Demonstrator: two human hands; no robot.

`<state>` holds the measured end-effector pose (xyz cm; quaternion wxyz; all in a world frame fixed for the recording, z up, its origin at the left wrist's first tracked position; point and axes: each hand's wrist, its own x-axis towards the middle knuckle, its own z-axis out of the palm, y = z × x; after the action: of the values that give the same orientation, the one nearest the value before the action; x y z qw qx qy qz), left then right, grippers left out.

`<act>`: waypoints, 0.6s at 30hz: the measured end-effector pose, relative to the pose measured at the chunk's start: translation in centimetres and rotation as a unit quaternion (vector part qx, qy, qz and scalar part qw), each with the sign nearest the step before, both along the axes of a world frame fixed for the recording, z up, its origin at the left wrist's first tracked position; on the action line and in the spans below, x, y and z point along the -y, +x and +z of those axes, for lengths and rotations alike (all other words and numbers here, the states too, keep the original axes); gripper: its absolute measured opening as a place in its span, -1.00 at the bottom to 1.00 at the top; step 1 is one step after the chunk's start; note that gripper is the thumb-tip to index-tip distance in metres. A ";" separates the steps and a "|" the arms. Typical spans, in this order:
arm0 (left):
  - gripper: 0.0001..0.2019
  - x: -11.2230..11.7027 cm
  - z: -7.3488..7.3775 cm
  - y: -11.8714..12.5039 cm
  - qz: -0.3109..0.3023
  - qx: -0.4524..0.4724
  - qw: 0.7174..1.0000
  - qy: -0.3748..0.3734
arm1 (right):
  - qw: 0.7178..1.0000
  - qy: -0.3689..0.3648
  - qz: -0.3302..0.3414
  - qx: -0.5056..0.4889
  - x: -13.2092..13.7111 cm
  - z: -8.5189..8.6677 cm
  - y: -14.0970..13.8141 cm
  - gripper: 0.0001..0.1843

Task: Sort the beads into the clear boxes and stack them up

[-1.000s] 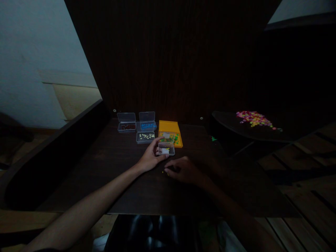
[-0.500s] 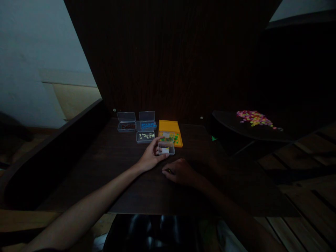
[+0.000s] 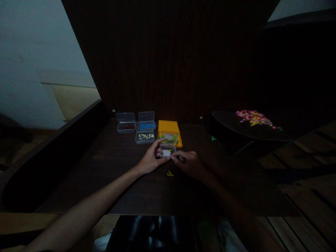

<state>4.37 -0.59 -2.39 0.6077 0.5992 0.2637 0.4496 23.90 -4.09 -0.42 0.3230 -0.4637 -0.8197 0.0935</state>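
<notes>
My left hand (image 3: pixel 152 158) is wrapped round a small clear plastic box (image 3: pixel 172 148) with its hinged lid raised. A white label and a little yellow show in the box. At the box's near right corner is my right hand (image 3: pixel 187 162), thumb and fingers pinched together; what they hold, if anything, is too small to see. A few small yellow pieces (image 3: pixel 170 173) lie loose on the dark table just in front of the hands. Behind the clear box stands an open yellow case (image 3: pixel 168 125) with green pieces, partly hidden by the raised lid.
Left of the yellow case are open clear boxes: one with pale pieces (image 3: pixel 145 137), one with blue pieces (image 3: pixel 147 125), one with dark reddish pieces (image 3: pixel 127 127). A green scrap (image 3: pixel 213 138) lies to the right. Many colourful pieces (image 3: pixel 254 118) lie heaped on a dark surface beyond.
My right hand has moved up from the table to the clear box's corner, uncovering the loose yellow pieces. My left hand and the box have shifted slightly right.
</notes>
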 end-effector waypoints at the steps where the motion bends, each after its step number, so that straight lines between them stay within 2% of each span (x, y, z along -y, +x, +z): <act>1: -0.29 0.1 0.1 0.0 -0.006 0.001 1.000 0.001 | 1.000 0.008 -0.007 -0.006 -0.2 0.0 0.2 -0.75; 6: -0.29 0.7 0.4 0.2 -0.029 -0.012 1.000 0.000 | 0.999 0.021 -0.029 0.014 -0.7 -0.3 0.5 -0.75; 13: -0.32 1.2 0.2 0.5 -0.046 -0.037 0.998 0.008 | 0.994 -0.025 -0.024 0.102 -0.7 0.0 0.2 -0.78; 18: -0.32 1.3 0.0 0.6 -0.059 -0.028 0.998 0.007 | 0.994 -0.025 -0.022 0.108 -0.7 0.2 0.2 -0.76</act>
<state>4.97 -1.90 -2.42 0.6213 0.6305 0.2413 0.3977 24.13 -3.37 -0.27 0.2233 -0.4969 -0.8367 0.0561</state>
